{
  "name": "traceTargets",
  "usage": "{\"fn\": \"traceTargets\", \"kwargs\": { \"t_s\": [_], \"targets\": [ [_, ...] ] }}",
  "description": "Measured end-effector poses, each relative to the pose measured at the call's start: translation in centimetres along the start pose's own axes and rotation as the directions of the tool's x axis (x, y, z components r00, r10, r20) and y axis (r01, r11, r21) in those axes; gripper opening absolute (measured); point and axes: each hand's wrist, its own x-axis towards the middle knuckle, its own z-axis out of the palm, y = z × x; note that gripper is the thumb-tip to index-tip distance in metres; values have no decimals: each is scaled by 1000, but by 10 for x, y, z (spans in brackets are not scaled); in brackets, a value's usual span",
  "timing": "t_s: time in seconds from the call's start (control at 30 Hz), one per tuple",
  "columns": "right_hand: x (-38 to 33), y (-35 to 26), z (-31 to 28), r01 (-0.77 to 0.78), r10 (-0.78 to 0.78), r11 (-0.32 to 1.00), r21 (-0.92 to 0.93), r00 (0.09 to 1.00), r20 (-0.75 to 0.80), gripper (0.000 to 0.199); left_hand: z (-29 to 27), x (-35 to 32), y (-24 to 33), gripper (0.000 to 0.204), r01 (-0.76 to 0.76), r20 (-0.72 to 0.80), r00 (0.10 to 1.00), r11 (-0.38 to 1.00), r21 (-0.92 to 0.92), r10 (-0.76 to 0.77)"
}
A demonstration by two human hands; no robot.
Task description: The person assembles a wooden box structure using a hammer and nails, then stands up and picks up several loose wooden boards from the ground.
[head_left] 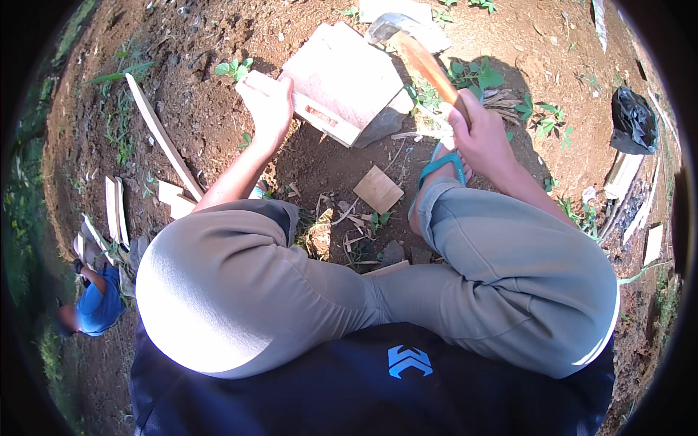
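I am squatting on bare soil, my knees in grey trousers filling the lower picture. My left hand grips the end of a pale wooden strip that lies against a flat pale board propped on a grey stone. My right hand is closed around the orange-brown wooden handle of an axe, whose grey metal head is raised above the far edge of the board.
A small square wood offcut and chips lie between my feet. Long thin slats lie on the left. A black bag and boards are at right. Another person in blue is at lower left.
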Motion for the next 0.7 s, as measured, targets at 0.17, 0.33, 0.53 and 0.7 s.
{"fn": "traceTargets", "kwargs": {
  "t_s": [0.17,0.33,0.53,0.7],
  "targets": [
    [-10,63,18,82,-51,980,-182,984,169,17,13,8,1,81,-12,18,1000,1000,-2,12],
    [-14,2,11,-162,163,981,108,987,4,19,0,-3,14,85,10,35,999,1000,-26,-9],
    [9,-2,-1,-36,36,997,64,999,7,21,-1,4,-9,92,20,1,1000,999,48,-20],
    [15,40,14,32,23,961,-275,981,193,22,9,12,1,90,-6,18,1000,997,72,5]
  ]
}}
